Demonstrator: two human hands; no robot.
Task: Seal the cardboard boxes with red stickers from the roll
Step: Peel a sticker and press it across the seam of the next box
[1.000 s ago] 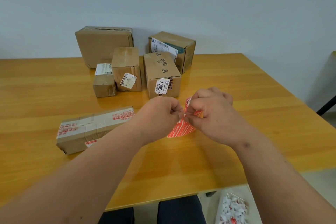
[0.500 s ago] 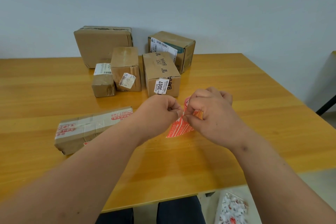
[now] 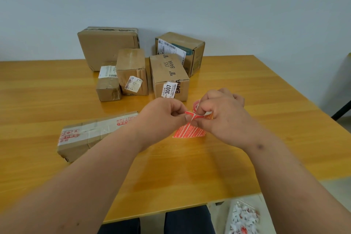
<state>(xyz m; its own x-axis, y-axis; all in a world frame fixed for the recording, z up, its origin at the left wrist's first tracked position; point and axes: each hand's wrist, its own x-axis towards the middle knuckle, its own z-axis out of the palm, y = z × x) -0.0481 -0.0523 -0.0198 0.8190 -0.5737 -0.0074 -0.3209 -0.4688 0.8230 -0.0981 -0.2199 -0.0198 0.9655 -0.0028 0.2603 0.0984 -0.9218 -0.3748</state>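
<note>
Left hand (image 3: 163, 118) and right hand (image 3: 218, 118): both pinching the red printed sticker strip (image 3: 190, 130) above the orange wooden table (image 3: 266, 138), near the long taped cardboard box (image 3: 91, 135); advice: peel slowly, keep adhesive off fingertips; change: top edge now curled further apart than half a second ago.
</note>
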